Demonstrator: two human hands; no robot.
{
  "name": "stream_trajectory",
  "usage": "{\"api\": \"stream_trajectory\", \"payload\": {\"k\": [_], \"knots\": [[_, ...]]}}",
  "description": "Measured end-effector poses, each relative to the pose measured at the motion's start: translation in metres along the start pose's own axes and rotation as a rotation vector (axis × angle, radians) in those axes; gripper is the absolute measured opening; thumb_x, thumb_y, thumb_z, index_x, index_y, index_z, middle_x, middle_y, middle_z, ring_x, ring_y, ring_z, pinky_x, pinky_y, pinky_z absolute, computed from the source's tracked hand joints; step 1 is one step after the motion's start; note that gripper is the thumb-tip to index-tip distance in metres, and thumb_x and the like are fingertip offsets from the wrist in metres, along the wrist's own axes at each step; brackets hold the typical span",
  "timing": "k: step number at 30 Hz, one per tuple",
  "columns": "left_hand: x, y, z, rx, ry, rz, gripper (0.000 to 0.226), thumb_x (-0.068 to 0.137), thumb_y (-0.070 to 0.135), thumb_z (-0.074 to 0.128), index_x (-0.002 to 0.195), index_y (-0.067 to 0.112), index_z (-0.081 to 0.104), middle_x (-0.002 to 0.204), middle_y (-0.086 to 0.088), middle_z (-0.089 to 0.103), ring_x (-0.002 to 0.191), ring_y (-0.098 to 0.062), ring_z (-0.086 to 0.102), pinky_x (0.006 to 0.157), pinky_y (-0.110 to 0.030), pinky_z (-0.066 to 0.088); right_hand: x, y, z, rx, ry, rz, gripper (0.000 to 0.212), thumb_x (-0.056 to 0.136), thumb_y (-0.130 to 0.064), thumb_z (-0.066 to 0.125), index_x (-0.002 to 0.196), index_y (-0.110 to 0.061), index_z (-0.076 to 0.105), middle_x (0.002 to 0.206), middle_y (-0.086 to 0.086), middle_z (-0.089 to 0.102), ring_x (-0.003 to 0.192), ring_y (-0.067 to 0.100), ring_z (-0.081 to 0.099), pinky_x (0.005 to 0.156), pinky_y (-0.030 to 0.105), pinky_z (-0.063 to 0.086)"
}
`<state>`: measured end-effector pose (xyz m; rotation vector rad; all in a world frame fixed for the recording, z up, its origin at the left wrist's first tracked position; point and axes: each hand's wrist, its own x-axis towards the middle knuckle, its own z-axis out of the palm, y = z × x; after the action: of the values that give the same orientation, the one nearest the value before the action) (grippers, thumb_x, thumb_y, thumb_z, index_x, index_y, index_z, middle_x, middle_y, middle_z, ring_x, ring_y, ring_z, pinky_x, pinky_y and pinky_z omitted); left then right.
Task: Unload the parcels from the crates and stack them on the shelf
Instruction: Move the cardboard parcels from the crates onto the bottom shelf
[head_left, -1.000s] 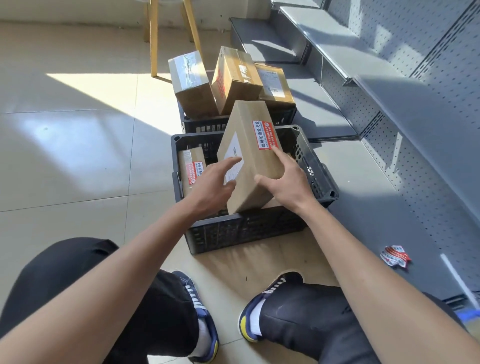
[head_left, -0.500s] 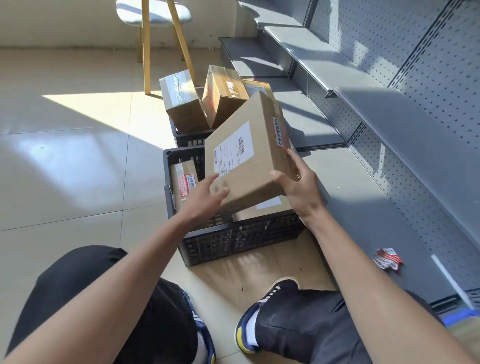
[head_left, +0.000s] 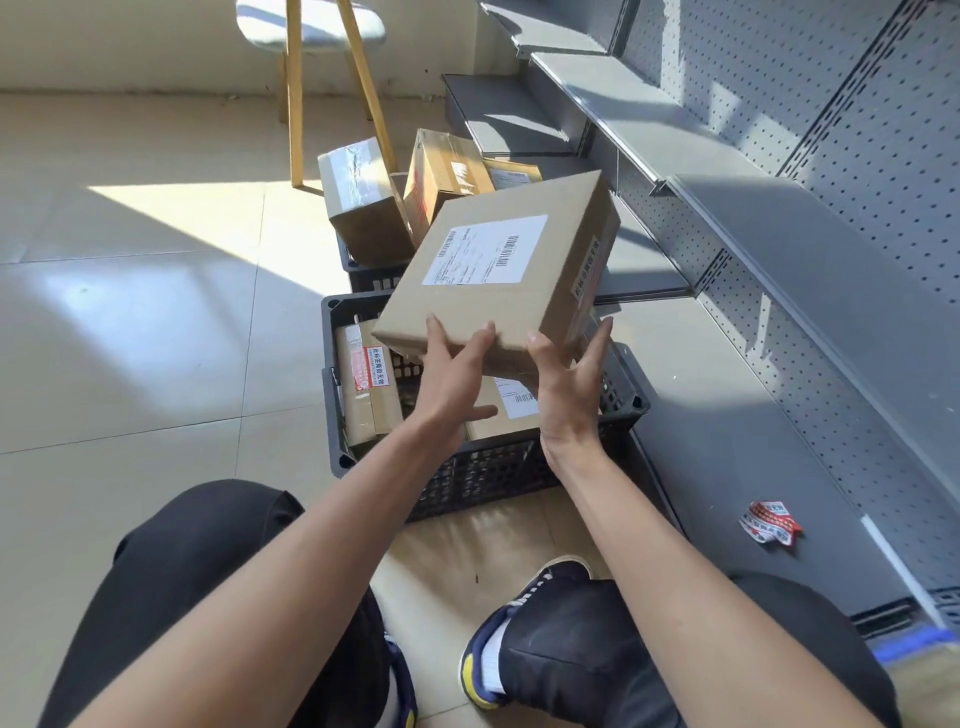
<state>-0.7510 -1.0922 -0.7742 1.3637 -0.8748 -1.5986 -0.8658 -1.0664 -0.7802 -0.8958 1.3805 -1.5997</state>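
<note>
At the centre of the frame, a flat cardboard parcel (head_left: 498, 275) with a white label on top is held above the near black crate (head_left: 483, 467). The left hand (head_left: 452, 374) grips its near edge, thumb on top; the right hand (head_left: 569, 384) grips the near right corner. Inside the crate, a taped parcel (head_left: 366, 384) stands at the left and another labelled one (head_left: 501, 410) lies under the hands. Higher in the frame, a second crate (head_left: 371, 273) holds three boxes (head_left: 363, 202). A grey shelf (head_left: 753, 447) runs down the right side, a crumpled red-and-white sticker (head_left: 770, 523) on it.
</note>
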Motion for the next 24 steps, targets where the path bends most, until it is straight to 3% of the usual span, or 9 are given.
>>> {"api": "stream_trajectory", "payload": {"k": [2,6,8,11,14,17,21,24], "knots": [[-0.001,0.001,0.004,-0.027,0.033,0.014,0.093,0.096,0.044,0.065,0.159,0.046,-0.003,0.159,0.004,0.029,0.126,-0.021,0.048,0.083,-0.059,0.059,-0.003,0.007,0.0,0.004,-0.016,0.038,0.117,0.075,-0.039,0.075,0.16,-0.034,-0.005,0.146,-0.003,0.053,0.125,0.005,0.058,0.114,0.044,0.041],[0.001,-0.001,0.006,-0.096,0.117,0.043,0.098,0.092,0.039,0.072,0.159,0.047,0.001,0.156,0.002,0.033,0.118,-0.021,0.06,0.077,-0.055,0.062,-0.008,0.016,-0.001,0.019,-0.099,0.08,0.107,0.081,-0.03,0.075,0.157,-0.042,0.001,0.144,-0.003,0.055,0.124,0.017,0.061,0.109,0.055,0.044],[0.002,-0.002,0.004,-0.159,0.13,0.053,0.098,0.091,0.03,0.074,0.159,0.047,0.004,0.15,0.002,0.043,0.117,-0.024,0.064,0.079,-0.053,0.062,-0.008,0.019,-0.002,0.046,-0.145,0.069,0.094,0.085,-0.02,0.07,0.154,-0.043,0.01,0.142,-0.001,0.056,0.121,0.021,0.063,0.097,0.047,0.055],[0.003,0.0,0.001,-0.226,0.137,0.072,0.099,0.09,0.016,0.073,0.16,0.045,0.008,0.145,0.006,0.047,0.117,-0.026,0.064,0.081,-0.054,0.061,-0.006,0.022,-0.004,0.029,-0.181,0.096,0.085,0.081,-0.025,0.072,0.149,-0.041,0.024,0.133,-0.006,0.061,0.114,0.02,0.067,0.084,0.037,0.058],[0.007,0.001,-0.004,-0.251,0.167,0.121,0.098,0.089,0.007,0.071,0.16,0.042,0.013,0.147,0.006,0.046,0.117,-0.026,0.064,0.078,-0.054,0.062,-0.004,0.021,-0.004,-0.024,-0.226,0.12,0.075,0.08,-0.03,0.075,0.144,-0.038,0.036,0.129,-0.009,0.063,0.114,0.016,0.067,0.093,0.042,0.053],[0.008,0.002,-0.009,-0.248,0.171,0.16,0.097,0.089,0.005,0.071,0.16,0.042,0.016,0.147,0.008,0.046,0.115,-0.022,0.064,0.069,-0.045,0.063,-0.003,0.018,-0.004,-0.034,-0.232,0.121,0.071,0.083,-0.035,0.077,0.143,-0.037,0.039,0.129,-0.014,0.063,0.116,0.012,0.065,0.102,0.05,0.05],[0.011,-0.001,-0.017,-0.233,0.171,0.22,0.096,0.089,0.002,0.071,0.159,0.041,0.02,0.146,0.012,0.044,0.119,-0.017,0.062,0.088,-0.052,0.06,0.006,0.009,-0.009,-0.073,-0.175,0.073,0.073,0.085,-0.041,0.078,0.146,-0.039,0.038,0.127,-0.029,0.06,0.122,0.003,0.059,0.106,0.056,0.046],[0.013,-0.004,-0.022,-0.194,0.142,0.24,0.098,0.085,-0.002,0.074,0.159,0.04,0.024,0.153,0.013,0.039,0.126,-0.019,0.059,0.094,-0.056,0.056,0.017,0.007,-0.015,-0.094,-0.131,0.074,0.092,0.08,-0.051,0.08,0.153,-0.042,0.025,0.143,-0.026,0.051,0.132,0.001,0.05,0.11,0.054,0.043]]}}
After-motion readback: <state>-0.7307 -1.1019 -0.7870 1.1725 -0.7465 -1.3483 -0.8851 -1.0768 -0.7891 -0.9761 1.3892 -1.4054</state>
